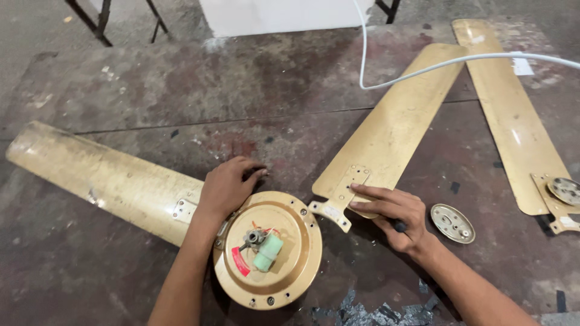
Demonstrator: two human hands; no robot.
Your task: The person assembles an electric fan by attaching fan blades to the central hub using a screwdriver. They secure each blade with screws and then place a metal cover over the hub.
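The gold fan motor housing (269,250) lies low in the middle of the worn dark table (151,84), round and flat, its rim ringed with small screws. At its centre sit a short metal shaft, a pale green cylinder (267,252), some thin wires and a red label.

Three gold fan blades are in view. The first blade (96,175) runs off to the left and meets the housing's edge under the left hand. The second blade (393,127) lies free to the right of the housing, its bracket end pointing toward the rim, just beside it. The third blade (510,115) lies well apart at the far right, with a round metal disc (565,190) on its bracket. A second round metal plate (452,223) rests on the table near the right wrist. One white cable (423,67) crosses the two right-hand blades.

The left hand (226,187) lies open and flat, palm down, over the housing's upper rim, gripping nothing. The right hand (393,214) rests two stretched fingers on the second blade's bracket, the other fingers curled around a dark tool (399,226).
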